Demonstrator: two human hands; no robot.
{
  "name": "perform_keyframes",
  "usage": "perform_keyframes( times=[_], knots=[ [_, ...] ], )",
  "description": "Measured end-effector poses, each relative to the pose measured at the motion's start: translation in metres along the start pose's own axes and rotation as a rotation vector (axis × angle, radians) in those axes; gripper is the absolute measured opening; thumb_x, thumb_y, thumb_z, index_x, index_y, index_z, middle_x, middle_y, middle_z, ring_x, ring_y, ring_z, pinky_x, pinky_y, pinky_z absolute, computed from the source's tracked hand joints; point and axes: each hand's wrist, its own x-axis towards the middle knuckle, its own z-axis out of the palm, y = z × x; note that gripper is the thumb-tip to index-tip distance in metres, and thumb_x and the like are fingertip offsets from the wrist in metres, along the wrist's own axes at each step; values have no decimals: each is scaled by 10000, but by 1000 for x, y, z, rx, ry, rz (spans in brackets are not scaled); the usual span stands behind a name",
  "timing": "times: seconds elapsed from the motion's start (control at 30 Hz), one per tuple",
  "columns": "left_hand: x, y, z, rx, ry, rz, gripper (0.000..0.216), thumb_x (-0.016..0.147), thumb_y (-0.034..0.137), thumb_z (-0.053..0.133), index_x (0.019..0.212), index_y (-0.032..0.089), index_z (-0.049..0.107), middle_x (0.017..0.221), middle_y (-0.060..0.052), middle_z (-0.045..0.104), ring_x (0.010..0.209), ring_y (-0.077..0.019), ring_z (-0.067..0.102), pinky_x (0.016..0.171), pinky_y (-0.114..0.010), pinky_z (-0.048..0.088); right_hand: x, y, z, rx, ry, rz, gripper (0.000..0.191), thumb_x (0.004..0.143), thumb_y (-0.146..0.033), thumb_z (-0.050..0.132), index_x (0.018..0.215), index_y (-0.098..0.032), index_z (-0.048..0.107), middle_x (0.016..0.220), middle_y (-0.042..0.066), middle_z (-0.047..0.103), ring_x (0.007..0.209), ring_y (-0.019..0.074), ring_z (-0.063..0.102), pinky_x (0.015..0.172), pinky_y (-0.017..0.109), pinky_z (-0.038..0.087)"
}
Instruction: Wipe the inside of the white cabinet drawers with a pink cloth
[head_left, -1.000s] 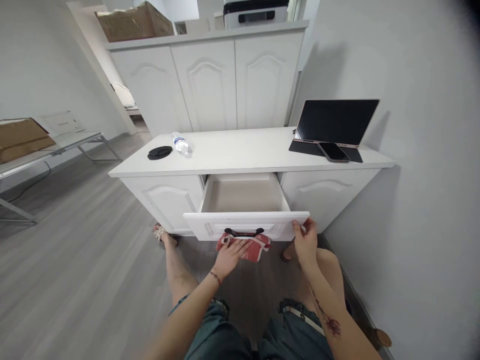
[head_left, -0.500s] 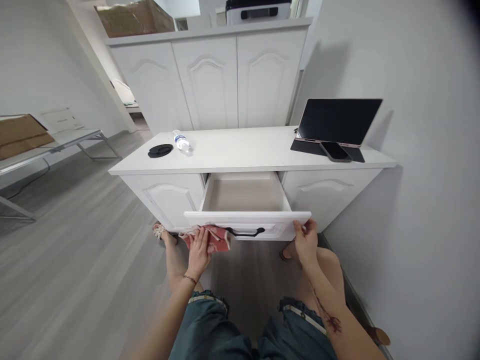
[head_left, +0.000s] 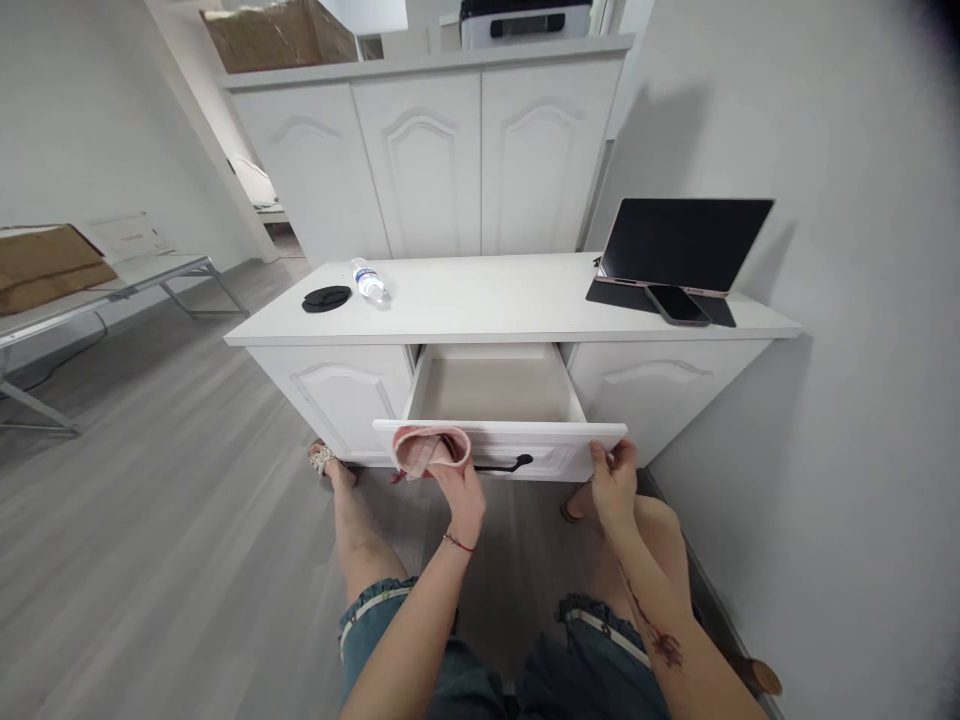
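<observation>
White cabinet surface (head_left: 487, 300) against wall; drawer (head_left: 499, 440) pulled out beneath it. Left hand (head_left: 457, 485) closed on red cloth (head_left: 429, 450), bunched at drawer front's top edge, long axis along edge. Right hand (head_left: 613, 485) pinches drawer front's right corner.

Left hand (head_left: 459, 487) pressing pink cloth (head_left: 430, 449) on open drawer (head_left: 499, 436) front, right hand (head_left: 613, 483) gripping its corner

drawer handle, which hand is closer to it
Left. The left hand, holding the pink cloth, is right beside the black drawer handle; the right hand grips the drawer front's right corner, farther along.
</observation>
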Motion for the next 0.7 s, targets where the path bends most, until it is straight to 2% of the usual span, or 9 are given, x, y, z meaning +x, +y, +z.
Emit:
perform_keyframes(
  times=[0.07, 0.13, 0.3, 0.4, 0.57, 0.7],
  knots=[
    [-6, 9, 4, 50, -118, 40, 511, 858, 284, 349, 1268, 4, 468, 1331, -274, 473, 1336, -347, 326, 1089, -547, 236, 0, 0, 0, 1, 2, 8, 501, 776, -585, 526, 1075, -187, 469, 1002, 99, 581, 896, 214, 558, 782, 369, 459],
    [-11, 16, 7, 124, -197, 75, 482, 825, 246, 382, 1215, -1, 521, 1294, -280, 503, 1325, -382, 329, 1073, -582, 243, 0, 1, 0, 1, 1, 16, 504, 776, -585, 524, 1077, -184, 470, 989, 98, 586, 894, 215, 560, 779, 368, 460],
    [-15, 34, 11, 232, -168, 203, 611, 781, 188, 450, 1334, -58, 362, 1385, -299, 393, 1399, -393, 124, 1104, -622, 115, -1, -3, 1, -13, 12, 11, 507, 770, -584, 521, 1072, -179, 477, 993, 96, 587, 889, 216, 565, 778, 370, 461],
    [-20, 48, 12, 256, -197, 275, 638, 768, 155, 465, 1366, -23, 331, 1438, -269, 343, 1413, -368, 39, 1109, -632, 60, -1, -7, 1, -4, 20, 19, 483, 770, -566, 526, 1055, -178, 477, 975, 95, 589, 872, 217, 570, 773, 375, 465],
    [-35, 69, 19, 254, -339, 402, 541, 830, 166, 419, 1355, 40, 384, 1516, -210, 227, 1418, -325, -30, 1106, -635, 101, -1, -6, 0, 29, 12, 28, 418, 773, -516, 540, 1038, -199, 476, 990, 87, 564, 889, 220, 547, 825, 408, 448],
    [-48, 79, 33, 221, -438, 448, 577, 836, 168, 408, 1397, 66, 323, 1530, -197, 179, 1419, -321, 0, 1081, -666, 132, -2, 2, -1, 100, -29, -21, 403, 725, -463, 595, 1007, -207, 462, 1001, 74, 551, 896, 211, 525, 863, 412, 428]
  ],
)
